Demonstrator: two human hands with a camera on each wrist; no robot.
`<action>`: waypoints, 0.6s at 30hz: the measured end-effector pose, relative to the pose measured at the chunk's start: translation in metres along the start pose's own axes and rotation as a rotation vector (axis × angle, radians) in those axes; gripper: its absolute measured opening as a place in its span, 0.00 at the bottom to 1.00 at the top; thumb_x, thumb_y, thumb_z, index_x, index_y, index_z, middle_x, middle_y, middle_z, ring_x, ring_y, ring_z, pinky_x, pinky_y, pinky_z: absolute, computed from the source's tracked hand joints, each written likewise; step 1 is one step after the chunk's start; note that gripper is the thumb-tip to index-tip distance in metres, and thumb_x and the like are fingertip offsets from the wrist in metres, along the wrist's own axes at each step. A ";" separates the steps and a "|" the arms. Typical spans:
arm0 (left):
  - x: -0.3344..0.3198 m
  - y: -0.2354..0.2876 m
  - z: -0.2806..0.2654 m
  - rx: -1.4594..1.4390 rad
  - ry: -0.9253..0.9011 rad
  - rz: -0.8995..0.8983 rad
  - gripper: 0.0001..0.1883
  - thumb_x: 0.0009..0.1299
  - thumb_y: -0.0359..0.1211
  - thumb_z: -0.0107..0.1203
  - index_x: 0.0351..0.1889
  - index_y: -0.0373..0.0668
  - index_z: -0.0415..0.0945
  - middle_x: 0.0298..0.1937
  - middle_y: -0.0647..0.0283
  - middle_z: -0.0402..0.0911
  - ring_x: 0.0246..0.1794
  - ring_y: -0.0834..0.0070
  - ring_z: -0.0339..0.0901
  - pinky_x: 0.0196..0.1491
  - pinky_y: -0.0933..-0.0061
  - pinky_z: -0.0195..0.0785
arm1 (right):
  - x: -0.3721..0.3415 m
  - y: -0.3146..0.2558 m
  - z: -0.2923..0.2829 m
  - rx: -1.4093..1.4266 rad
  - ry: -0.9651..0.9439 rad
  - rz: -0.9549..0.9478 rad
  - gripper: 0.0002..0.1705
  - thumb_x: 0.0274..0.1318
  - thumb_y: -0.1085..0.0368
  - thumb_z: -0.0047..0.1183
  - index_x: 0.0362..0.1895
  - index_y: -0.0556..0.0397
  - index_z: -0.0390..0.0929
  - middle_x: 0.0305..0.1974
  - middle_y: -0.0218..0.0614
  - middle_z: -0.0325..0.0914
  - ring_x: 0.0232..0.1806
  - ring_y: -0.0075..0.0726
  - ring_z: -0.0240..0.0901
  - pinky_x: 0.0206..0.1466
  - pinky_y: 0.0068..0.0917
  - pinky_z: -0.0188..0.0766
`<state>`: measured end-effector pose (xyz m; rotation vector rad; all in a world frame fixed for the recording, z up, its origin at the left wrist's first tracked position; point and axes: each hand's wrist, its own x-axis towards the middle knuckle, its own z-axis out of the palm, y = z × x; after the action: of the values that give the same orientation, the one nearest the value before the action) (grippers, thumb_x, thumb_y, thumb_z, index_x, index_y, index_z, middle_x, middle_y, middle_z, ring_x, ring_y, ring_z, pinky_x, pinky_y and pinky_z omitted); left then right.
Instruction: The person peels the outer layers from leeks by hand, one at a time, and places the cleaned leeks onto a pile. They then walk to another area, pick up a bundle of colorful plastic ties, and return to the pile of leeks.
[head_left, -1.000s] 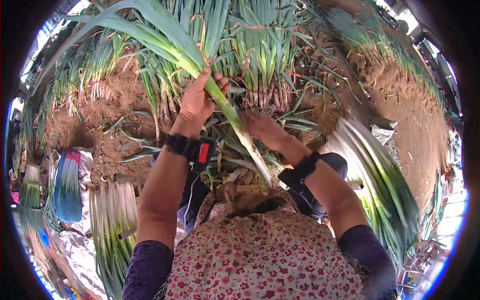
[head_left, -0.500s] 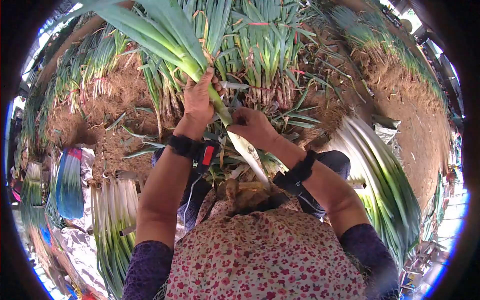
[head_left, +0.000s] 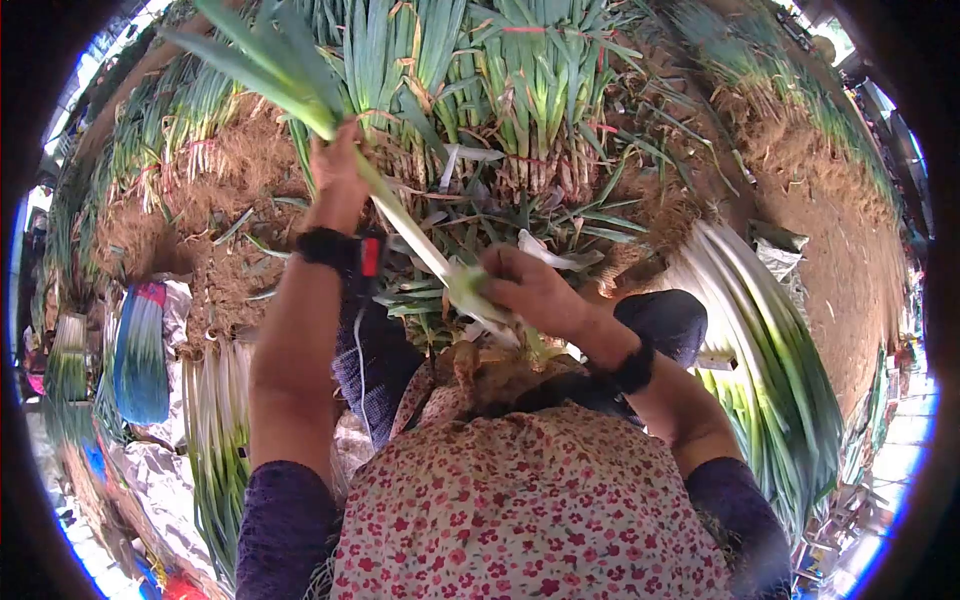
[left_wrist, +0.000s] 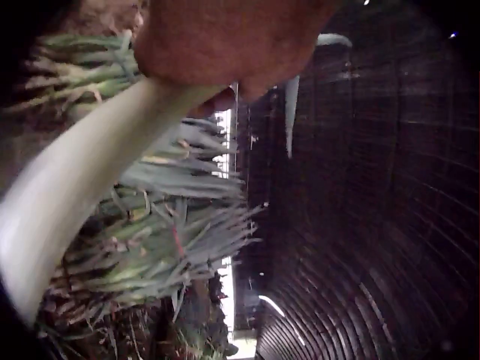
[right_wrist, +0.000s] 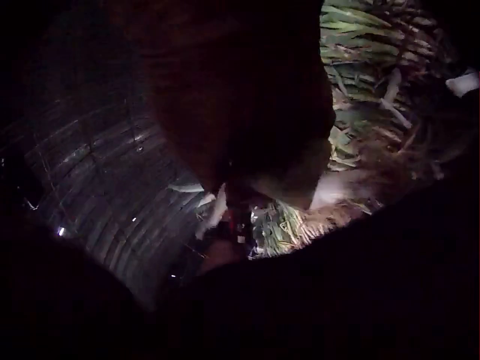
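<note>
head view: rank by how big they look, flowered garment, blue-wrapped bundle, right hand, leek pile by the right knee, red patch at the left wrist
Largest to smallest:
Flowered garment
Leek pile
Blue-wrapped bundle and right hand, too alike to rank
Red patch

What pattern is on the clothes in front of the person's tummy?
Little pinkish-red flowers on pale cloth, clearest in the head view.

1. The ground (head_left: 835, 290) is bare brown soil at the right.
2. Green leek bunches (head_left: 535, 100), some tied red, sit on it at the far middle.
3. Loose leaves (head_left: 612, 222) lie scattered nearer.
4. A crumpled pale sheet (head_left: 150, 485) covers part at the left.
</note>
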<state>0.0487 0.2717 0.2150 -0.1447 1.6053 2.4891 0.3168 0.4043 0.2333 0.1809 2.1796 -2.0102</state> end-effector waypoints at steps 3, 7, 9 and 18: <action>0.048 0.026 -0.051 -0.024 0.063 0.025 0.10 0.64 0.36 0.55 0.39 0.45 0.67 0.27 0.68 0.69 0.25 0.76 0.68 0.26 0.74 0.64 | -0.046 0.020 -0.008 -0.364 -0.205 0.057 0.17 0.51 0.58 0.53 0.40 0.58 0.70 0.31 0.39 0.73 0.34 0.29 0.68 0.39 0.27 0.66; 0.090 0.049 -0.112 -0.063 0.081 -0.025 0.12 0.64 0.40 0.56 0.36 0.45 0.68 0.25 0.67 0.67 0.26 0.75 0.68 0.28 0.72 0.65 | -0.093 0.002 -0.019 -0.396 -0.249 0.146 0.19 0.51 0.55 0.52 0.40 0.57 0.71 0.32 0.45 0.75 0.34 0.41 0.73 0.40 0.32 0.68; 0.080 0.045 -0.132 0.074 0.078 0.062 0.11 0.64 0.40 0.55 0.35 0.45 0.68 0.25 0.67 0.67 0.25 0.75 0.67 0.28 0.71 0.64 | -0.107 -0.009 -0.022 -0.410 -0.244 0.242 0.19 0.51 0.54 0.52 0.39 0.57 0.72 0.31 0.45 0.76 0.34 0.44 0.74 0.40 0.33 0.68; 0.099 0.114 -0.169 -0.160 0.176 0.063 0.12 0.66 0.39 0.52 0.27 0.46 0.64 0.19 0.68 0.63 0.19 0.76 0.62 0.26 0.70 0.62 | -0.107 0.019 -0.064 -0.880 0.039 0.005 0.30 0.39 0.56 0.61 0.50 0.53 0.70 0.48 0.45 0.71 0.51 0.48 0.67 0.52 0.36 0.65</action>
<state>-0.0730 0.0807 0.2298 -0.3481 1.4910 2.7207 0.4228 0.4721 0.2418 0.0989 2.8230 -0.8836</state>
